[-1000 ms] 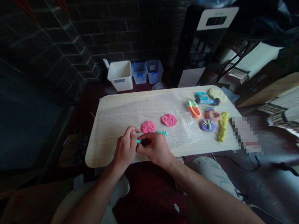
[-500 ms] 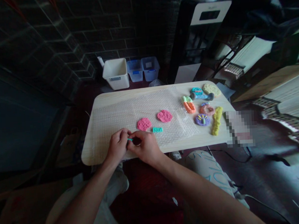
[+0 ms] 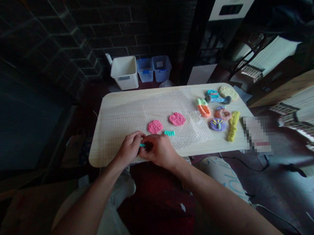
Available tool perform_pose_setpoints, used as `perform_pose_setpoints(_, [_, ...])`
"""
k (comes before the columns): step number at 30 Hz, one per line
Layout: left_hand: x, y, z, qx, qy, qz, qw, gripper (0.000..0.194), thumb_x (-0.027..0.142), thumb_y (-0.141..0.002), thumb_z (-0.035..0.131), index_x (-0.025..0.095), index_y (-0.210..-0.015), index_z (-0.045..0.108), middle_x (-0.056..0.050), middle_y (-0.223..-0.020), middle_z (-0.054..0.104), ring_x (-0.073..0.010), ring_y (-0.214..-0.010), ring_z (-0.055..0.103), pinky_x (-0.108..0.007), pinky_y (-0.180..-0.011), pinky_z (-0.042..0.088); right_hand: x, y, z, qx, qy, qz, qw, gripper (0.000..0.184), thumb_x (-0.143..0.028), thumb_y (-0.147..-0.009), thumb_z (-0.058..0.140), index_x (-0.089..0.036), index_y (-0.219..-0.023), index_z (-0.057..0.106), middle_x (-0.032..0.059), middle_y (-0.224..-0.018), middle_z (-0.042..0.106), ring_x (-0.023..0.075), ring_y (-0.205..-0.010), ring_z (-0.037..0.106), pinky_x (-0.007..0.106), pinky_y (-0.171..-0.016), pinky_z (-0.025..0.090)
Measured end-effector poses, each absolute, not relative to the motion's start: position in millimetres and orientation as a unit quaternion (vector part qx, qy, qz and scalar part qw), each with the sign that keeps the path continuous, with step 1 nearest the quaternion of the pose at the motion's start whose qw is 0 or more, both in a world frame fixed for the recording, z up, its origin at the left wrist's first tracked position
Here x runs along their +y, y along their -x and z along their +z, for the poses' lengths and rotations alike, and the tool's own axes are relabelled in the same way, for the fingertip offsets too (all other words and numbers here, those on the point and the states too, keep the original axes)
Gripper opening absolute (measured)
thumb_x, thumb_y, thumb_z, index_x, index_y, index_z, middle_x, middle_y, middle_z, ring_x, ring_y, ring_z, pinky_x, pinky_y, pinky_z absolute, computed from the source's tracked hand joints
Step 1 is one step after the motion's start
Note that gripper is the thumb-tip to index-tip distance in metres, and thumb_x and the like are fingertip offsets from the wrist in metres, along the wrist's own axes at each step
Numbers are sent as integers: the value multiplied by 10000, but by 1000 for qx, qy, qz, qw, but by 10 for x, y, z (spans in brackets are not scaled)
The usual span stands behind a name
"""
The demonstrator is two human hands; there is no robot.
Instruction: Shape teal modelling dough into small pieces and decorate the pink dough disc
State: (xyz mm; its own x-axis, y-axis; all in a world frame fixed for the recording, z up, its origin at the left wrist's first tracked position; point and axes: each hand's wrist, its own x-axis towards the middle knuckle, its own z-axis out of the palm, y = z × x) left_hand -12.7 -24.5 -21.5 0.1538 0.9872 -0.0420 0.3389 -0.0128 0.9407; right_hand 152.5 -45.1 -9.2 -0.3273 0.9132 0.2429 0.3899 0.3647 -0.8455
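My left hand (image 3: 129, 148) and my right hand (image 3: 158, 150) meet at the near edge of a light wooden table (image 3: 106, 153). Together their fingers pinch a small teal clay piece (image 3: 142, 145). Both hands are closed around it. Just beyond my right hand lies a short ridged teal clay strip (image 3: 169, 133) on a sheet of bubble wrap (image 3: 136, 115). Two flat pink clay discs (image 3: 154, 126) (image 3: 177, 119) rest a little farther back on the same sheet.
Several coloured clay shapes sit at the table's right end: an orange one (image 3: 204, 109), a purple disc (image 3: 217, 124), a yellow-green strip (image 3: 233, 125), a blue bar (image 3: 218, 99). A white bin (image 3: 124, 77) and two blue boxes (image 3: 154, 68) stand on the floor behind.
My hands stay joined on the teal piece and have sunk closer to the table's near edge. The teal strip now lies free of my right hand.
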Motion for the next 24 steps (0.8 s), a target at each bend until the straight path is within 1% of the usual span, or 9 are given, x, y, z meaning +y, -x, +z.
perform_pose_setpoints(3, [-252,105,-199,560,-561,350,500,250,413,-872,573,191,-846,684,18,-634,584,-136,-508,523,-227,-456,426,-406,-1504,-173,-691,460,385,403,61,-164,-772,751,-161,-815,794,1,-680,716,106,-574,559,235,-585,423])
perform_pose_setpoints(5, [-260,78,-181,565,-513,348,545,284,469,-866,597,193,-874,661,55,-583,503,-102,-411,416,-196,-366,308,-361,-1489,-246,-622,474,459,422,85,-204,-757,752,-163,-821,790,-11,-635,691,104,-533,549,226,-525,399])
perform_pose_setpoints(6, [-263,62,-176,561,-493,354,562,306,497,-867,609,194,-881,649,61,-583,495,-94,-397,406,-185,-351,283,-338,-1480,-282,-577,474,507,431,88,-224,-747,753,-164,-807,775,-12,-619,686,107,-516,554,223,-503,402])
perform_pose_setpoints(9, [-266,11,-192,531,-470,392,586,354,551,-884,627,197,-896,623,53,-603,527,-92,-410,451,-167,-346,306,-293,-1461,-357,-449,444,628,455,145,-307,-747,771,-174,-749,714,-4,-594,686,123,-488,589,237,-489,472])
perform_pose_setpoints(11, [-260,-10,-220,514,-470,414,586,355,554,-902,629,199,-905,619,49,-618,548,-88,-421,461,-164,-351,333,-289,-1472,-370,-418,424,649,473,199,-359,-765,784,-180,-751,697,0,-606,694,130,-501,615,250,-512,516])
perform_pose_setpoints(14, [-248,-5,-251,522,-462,434,571,349,548,-915,635,199,-889,619,51,-648,537,-74,-426,444,-153,-341,325,-306,-1549,-337,-517,418,578,473,212,-342,-818,782,-167,-938,773,19,-725,747,139,-604,667,259,-598,549])
perform_pose_setpoints(17, [-244,32,-242,539,-458,420,568,368,571,-921,638,203,-924,633,47,-665,546,-74,-425,462,-140,-331,302,-322,-1661,-265,-655,404,470,431,271,-301,-911,742,-172,-1138,813,71,-939,811,160,-758,722,277,-712,568])
perform_pose_setpoints(20, [-261,58,-214,543,-447,399,588,390,596,-914,640,209,-961,630,52,-616,546,-82,-394,462,-138,-321,273,-330,-1726,-192,-725,383,414,394,222,-258,-948,700,-182,-1108,833,69,-970,828,156,-761,732,264,-721,557])
perform_pose_setpoints(24, [-292,35,-191,533,-427,396,614,366,554,-874,676,200,-956,641,60,-598,537,-68,-365,406,-146,-314,250,-342,-1685,-145,-760,416,339,366,141,-194,-867,727,-178,-954,836,25,-775,787,133,-642,675,237,-652,494])
